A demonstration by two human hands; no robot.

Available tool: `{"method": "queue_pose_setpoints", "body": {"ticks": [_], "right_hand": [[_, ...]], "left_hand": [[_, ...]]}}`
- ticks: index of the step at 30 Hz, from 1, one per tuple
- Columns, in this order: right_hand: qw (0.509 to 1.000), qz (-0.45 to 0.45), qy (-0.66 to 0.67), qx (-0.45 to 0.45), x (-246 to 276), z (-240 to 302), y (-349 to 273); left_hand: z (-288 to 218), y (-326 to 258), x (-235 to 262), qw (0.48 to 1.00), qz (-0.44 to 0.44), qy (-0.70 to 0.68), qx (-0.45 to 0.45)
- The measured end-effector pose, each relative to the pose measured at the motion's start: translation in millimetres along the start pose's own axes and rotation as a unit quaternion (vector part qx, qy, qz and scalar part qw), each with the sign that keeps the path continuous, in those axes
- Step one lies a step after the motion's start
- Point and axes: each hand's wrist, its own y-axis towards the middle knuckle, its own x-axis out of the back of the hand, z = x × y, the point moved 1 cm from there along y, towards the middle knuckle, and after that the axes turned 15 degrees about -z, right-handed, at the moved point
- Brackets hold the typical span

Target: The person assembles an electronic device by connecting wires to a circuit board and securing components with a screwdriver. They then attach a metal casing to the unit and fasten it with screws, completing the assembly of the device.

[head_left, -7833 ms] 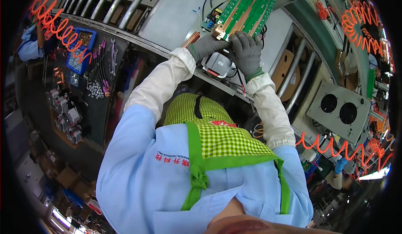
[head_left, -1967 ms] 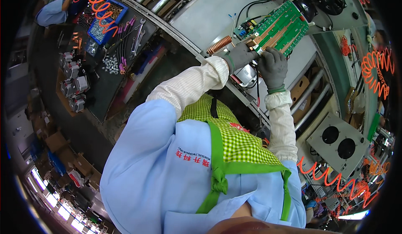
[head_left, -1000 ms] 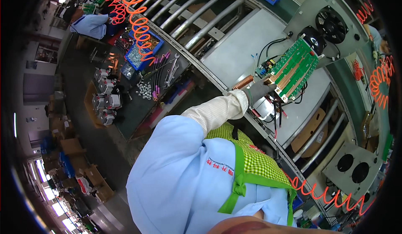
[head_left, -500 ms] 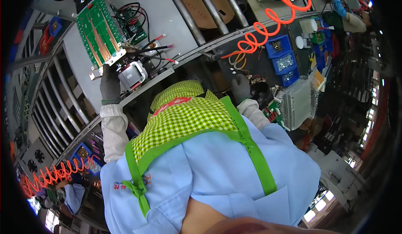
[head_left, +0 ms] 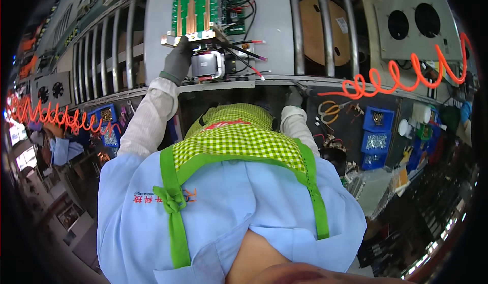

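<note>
the left hand, gloved in grey, touches the near left corner of the green circuit board; how far its fingers are curled, and whether they grip, cannot be told. the left arm reaches forward; the right arm is bent, with the right hand low at the bench edge. that hand is dim and partly hidden; its opening and any load cannot be told.

the circuit board lies ahead, left of centre, above the pale metal plate. a silver boxed component sits at its near end, with black cables running to the right.

right side: orange-handled scissors, then three blue bins in a column; the middle one contains small silver parts. left side: one blue bin contains brass-coloured parts. an orange coiled hose crosses in front of the rollers.
</note>
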Motion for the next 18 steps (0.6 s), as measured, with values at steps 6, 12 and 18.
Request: {"method": "queue_pose_setpoints", "body": {"ticks": [6, 12, 18], "right_hand": [[0.930, 0.197, -0.108, 0.291, 23.4, 94.1, -106.9], [0.778, 0.408, -0.098, 0.467, -5.8, 295.6, -284.1], [0.584, 0.617, 0.117, 0.515, -117.3, 351.4, -421.8]], "left_hand": [[-1.6, -32.3, -4.1, 0.996, -0.044, -0.068, -0.039], [3.6, -27.2, -11.9, 0.994, -0.070, -0.073, -0.035], [6.6, -25.7, -15.2, 0.991, -0.058, -0.118, -0.026]]}}
